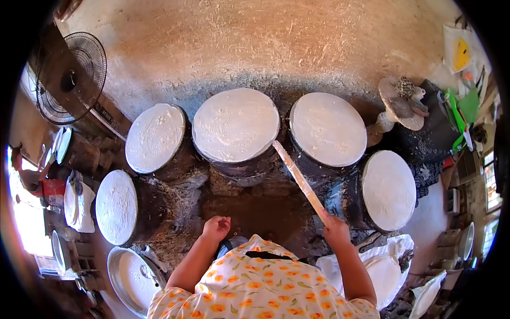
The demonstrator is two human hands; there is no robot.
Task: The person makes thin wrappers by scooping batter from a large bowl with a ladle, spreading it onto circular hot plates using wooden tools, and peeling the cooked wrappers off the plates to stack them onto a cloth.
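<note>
My right hand point(336, 232) is wrapped round the lower end of a long flat wooden stick point(300, 181), smeared with white. The stick's far tip lies at the right rim of the middle round white top point(236, 125); whether it touches cannot be told. My left hand point(217, 227) hangs in front of my body with its fingers curled in, and nothing shows in it. Around me stand dark drum-like stoves with white-coated round tops, among them one at back left point(155, 138), one at back right point(328, 129), one at left point(117, 207) and one at right point(389, 190).
A metal basin point(133, 279) with white contents is at lower left. White cloth or sheeting point(385, 268) lies by my right arm. A fan point(71, 77) stands at far left. A round disc point(402, 103) with items on it stands back right, near bags point(461, 117).
</note>
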